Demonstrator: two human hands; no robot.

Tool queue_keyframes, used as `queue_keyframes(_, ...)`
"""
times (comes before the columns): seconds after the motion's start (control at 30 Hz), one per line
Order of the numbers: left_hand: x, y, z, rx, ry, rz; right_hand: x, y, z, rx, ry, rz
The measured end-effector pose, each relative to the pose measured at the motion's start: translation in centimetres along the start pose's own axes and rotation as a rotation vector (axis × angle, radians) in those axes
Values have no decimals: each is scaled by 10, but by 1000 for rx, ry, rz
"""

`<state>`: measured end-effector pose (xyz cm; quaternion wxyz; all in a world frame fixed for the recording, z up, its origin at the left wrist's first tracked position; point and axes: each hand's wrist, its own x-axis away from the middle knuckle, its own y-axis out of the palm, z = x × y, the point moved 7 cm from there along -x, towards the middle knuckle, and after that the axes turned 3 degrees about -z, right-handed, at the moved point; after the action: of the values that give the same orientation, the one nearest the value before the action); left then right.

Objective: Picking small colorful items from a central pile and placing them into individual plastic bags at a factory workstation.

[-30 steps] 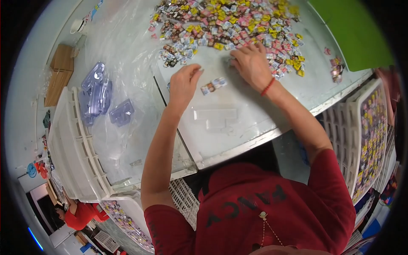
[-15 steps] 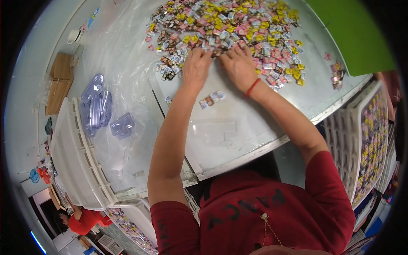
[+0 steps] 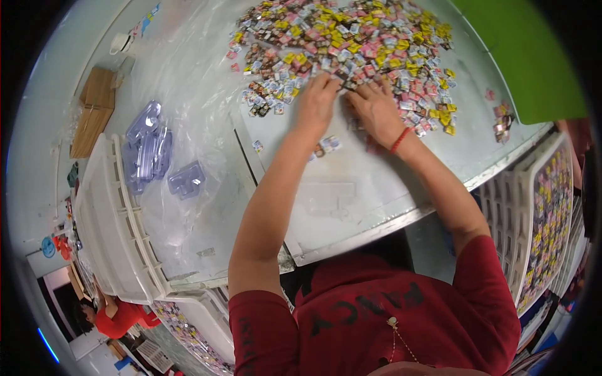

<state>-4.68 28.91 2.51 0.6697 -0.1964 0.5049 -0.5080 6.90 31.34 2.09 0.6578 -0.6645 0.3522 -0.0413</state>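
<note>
A big heap of small square wrapped-looking pieces (image 3: 351,44), in pink, yellow, brown and pale blue-white, covers the far part of the table. At its near edge, my left hand (image 3: 318,105) has its fingers bent together; whatever they pinch is too small to make out. Close on its right, my right hand (image 3: 378,114), with a red bracelet at the wrist, is closed with fingertips down among the pieces, what they hold hidden. A short row of pieces (image 3: 328,145) lies on the white surface beside my left wrist. Nearer me lies a clear plastic tray (image 3: 326,195).
Clear bluish plastic trays (image 3: 145,153) are piled on plastic sheeting at the left. White crates (image 3: 501,200) of similar pieces stand at right and lower left. A green panel (image 3: 520,59) borders the far right. Another person in red (image 3: 119,319) is at far lower left.
Both hands have stayed at the heap's near edge, with the right hand's fingers shifting. The whole view has moved slightly, so the table appears further right. Some reddish pieces now show under my right wrist.
</note>
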Motion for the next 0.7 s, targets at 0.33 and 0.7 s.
queue_keyframes(0.33, 52, -66, -47, 313, -495, 150, -21, -14, 10, -379, 111, 101)
queue_keyframes(0.7, 47, -55, -100, 1417, -1104, 218, -92, 40, 45, -1541, 663, -419)
